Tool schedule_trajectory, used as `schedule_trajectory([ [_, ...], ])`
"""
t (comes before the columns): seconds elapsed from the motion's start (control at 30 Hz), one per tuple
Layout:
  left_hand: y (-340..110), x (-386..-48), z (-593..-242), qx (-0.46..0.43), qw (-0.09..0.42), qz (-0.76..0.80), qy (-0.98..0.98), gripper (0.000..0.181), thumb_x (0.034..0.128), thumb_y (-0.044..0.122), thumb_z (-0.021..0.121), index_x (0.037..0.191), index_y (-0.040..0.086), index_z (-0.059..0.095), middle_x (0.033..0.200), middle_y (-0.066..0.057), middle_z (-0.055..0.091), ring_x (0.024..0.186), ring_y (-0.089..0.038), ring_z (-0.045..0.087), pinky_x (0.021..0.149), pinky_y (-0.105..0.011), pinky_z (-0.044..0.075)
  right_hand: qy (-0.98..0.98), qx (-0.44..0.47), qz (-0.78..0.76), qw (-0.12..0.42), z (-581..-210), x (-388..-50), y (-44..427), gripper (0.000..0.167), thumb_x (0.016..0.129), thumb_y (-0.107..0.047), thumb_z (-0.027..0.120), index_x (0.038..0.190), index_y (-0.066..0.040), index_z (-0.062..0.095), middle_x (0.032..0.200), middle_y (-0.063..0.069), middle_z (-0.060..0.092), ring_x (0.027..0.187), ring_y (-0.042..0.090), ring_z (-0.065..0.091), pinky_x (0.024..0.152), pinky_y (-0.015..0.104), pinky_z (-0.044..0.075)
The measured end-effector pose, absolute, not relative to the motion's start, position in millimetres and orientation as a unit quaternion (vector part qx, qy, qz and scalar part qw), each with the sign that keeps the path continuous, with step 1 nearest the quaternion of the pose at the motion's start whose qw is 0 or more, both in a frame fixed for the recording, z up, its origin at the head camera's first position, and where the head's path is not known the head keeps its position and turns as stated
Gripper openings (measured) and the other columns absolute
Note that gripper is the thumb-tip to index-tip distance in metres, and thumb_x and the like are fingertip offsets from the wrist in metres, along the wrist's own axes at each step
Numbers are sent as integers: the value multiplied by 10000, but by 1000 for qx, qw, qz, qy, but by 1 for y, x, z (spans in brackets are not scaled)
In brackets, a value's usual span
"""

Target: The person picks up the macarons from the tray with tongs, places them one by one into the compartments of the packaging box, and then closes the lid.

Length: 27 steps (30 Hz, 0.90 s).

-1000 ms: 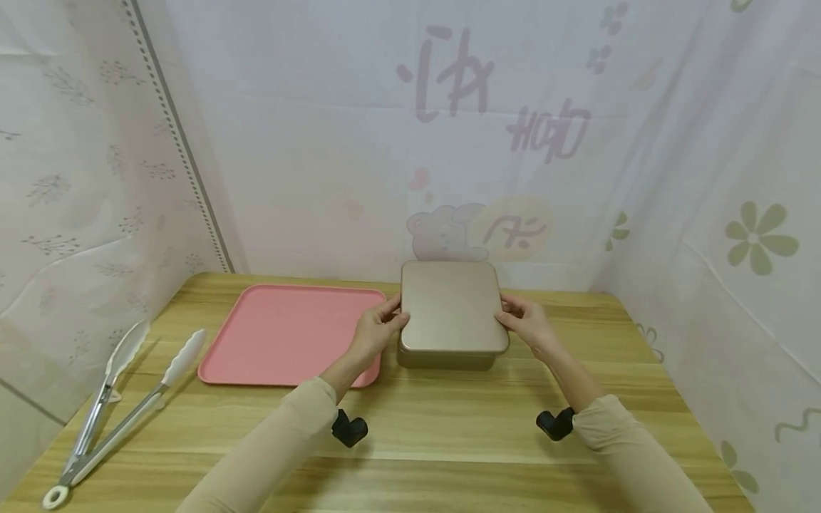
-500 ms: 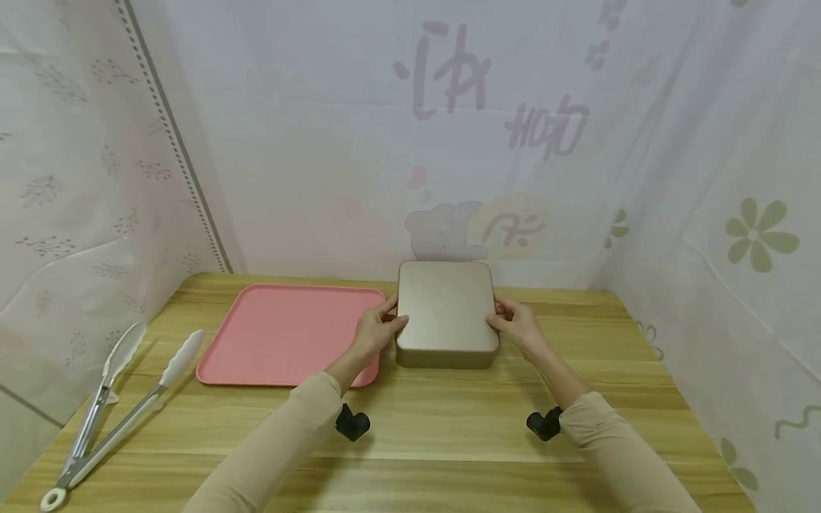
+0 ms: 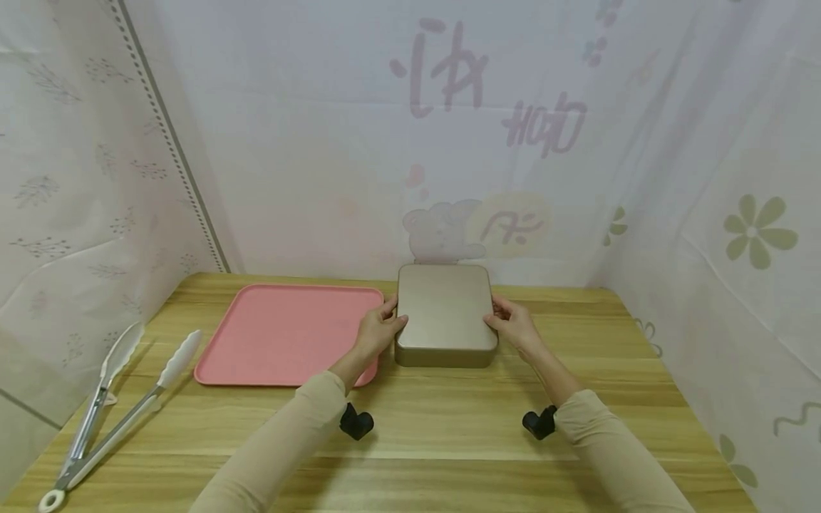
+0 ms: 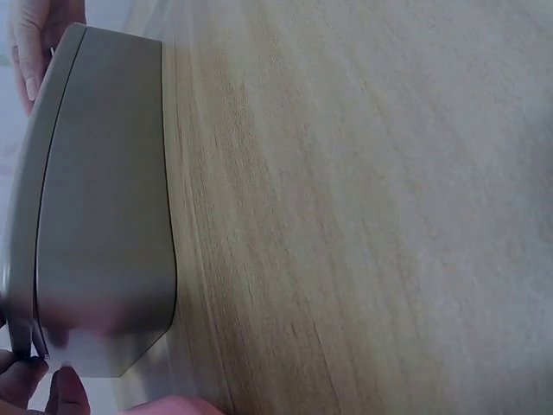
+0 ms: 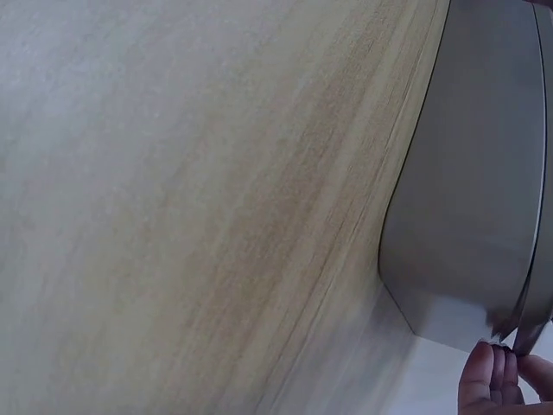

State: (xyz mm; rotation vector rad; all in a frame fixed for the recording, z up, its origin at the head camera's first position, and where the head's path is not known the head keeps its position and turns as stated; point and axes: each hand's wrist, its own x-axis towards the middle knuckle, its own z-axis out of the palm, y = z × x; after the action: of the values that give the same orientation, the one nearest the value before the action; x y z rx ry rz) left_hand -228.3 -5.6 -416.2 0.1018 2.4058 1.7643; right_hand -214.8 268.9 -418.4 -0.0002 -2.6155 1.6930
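Observation:
A gold-beige square metal box (image 3: 445, 358) sits on the wooden table with its lid (image 3: 445, 306) on top. My left hand (image 3: 376, 333) grips the lid's left edge, thumb on the top rim and fingers at the side. On the opposite edge my right hand (image 3: 518, 331) pinches the lid in the same way. A thin seam runs between lid and box (image 4: 104, 190) in the left wrist view. By the fingers of the right hand (image 5: 494, 380), the right wrist view has a small gap under the lid. The inside of the box is hidden.
Left of the box lies a pink tray (image 3: 282, 335), partly behind my left hand. Tongs (image 3: 109, 420) with white tips lie spread at the table's left edge. A patterned cloth (image 3: 308, 142) hangs right behind the table.
The lid has shifted left and come down, and now lines up with the box, where it stuck out on the right before. Both hands kept their grip; the right one moved left.

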Motion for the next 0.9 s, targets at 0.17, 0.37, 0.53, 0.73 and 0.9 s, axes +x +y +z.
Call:
schedule_trajectory([
  [0.17, -5, -230, -419, 33, 75, 584, 807, 575, 922, 167, 607, 1440, 110, 363, 1432, -153, 413, 1296, -282, 429, 1021, -375, 386, -839, -7, 544, 4, -420, -216, 268, 497, 914, -14, 572, 1383, 44, 417, 1241, 266, 531, 1099, 317, 516, 779, 178, 458],
  [0.37, -2, -229, -422, 37, 65, 586, 807, 556, 924, 134, 599, 1432, 97, 376, 1296, -178, 551, 1179, -271, 537, 948, -353, 457, -830, -7, 558, -4, -422, -215, 268, 508, 926, -22, 553, 1398, 56, 381, 1358, 254, 465, 1225, 367, 463, 946, 325, 450],
  [0.53, -2, -229, -424, 37, 61, 586, 807, 541, 929, 148, 596, 1424, 85, 387, 1307, -182, 541, 1156, -272, 549, 921, -337, 475, -813, -2, 582, -1, -423, -213, 266, 526, 937, 1, 526, 1413, 84, 319, 1438, 255, 354, 1323, 366, 371, 1048, 412, 348],
  [0.73, -2, -228, -425, 47, 52, 586, 808, 535, 929, 132, 592, 1419, 68, 389, 1366, -149, 500, 1140, -262, 551, 896, -329, 485, -795, -8, 607, 0, -424, -211, 261, 542, 944, 18, 502, 1426, 95, 266, 1475, 257, 277, 1367, 355, 295, 1069, 401, 302],
  [0.9, -2, -228, -425, 50, 51, 587, 807, 531, 930, 128, 589, 1418, 65, 389, 1353, -155, 511, 1117, -263, 560, 870, -315, 495, -792, -5, 610, 15, -427, -210, 260, 538, 944, 24, 497, 1423, 106, 267, 1479, 259, 273, 1376, 349, 280, 1075, 394, 296],
])
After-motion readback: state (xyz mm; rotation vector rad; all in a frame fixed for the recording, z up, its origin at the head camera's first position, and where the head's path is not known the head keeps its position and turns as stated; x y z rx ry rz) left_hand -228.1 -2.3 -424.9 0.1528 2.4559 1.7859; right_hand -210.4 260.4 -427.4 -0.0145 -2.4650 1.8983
